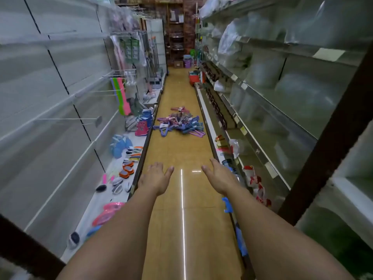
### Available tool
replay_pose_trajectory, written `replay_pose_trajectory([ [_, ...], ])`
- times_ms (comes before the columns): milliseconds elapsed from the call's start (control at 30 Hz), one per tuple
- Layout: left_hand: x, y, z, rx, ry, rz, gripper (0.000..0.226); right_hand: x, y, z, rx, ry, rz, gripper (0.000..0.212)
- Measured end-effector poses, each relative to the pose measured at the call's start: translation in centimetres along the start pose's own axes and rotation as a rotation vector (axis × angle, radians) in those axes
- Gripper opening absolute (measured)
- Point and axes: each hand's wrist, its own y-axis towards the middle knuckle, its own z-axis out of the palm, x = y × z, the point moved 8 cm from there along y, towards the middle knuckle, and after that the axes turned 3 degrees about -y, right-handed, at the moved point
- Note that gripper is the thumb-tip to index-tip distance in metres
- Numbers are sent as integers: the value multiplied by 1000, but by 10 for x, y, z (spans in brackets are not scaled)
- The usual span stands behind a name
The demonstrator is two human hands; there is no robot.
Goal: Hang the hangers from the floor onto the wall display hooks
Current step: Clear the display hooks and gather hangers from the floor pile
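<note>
1. at our 9 o'clock the white wall panel carries bare display hooks jutting into the aisle; we judge these are where the load is meant to go, since nothing hangs on them yet.
2. further along at 11 o'clock, a green and pink bundle already hangs from a hook.
3. below, at 8 o'clock, brushes and scrubbers lie on the low white shelf.
4. our left hand reaches forward toward 12 o'clock, fingers straight and relaxed, holding nothing.
5. the hangers lie in a tangled purple, pink and blue heap on the tan floor at 12 o'clock, well apart from both hands; none is picked up yet.
6. our right hand matches the left, empty and loose, the two held apart, probably ready to gather the heap.
7. at 3 o'clock, shelves hold blurred clear plastic wares.
</note>
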Motion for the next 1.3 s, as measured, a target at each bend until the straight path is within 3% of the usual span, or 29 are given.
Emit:
replay_pose_trajectory([
  [533,-39,179,34,47,-77,-27,68,-27,179,-12,54,-13,11,62],
  [1033,-45,435,16,49,-140,4,67,10,435,-19,35,5,51,61],
  [1300,-49,547,37,112,-113,5,67,3,550,-12,52,3,69,60],
])
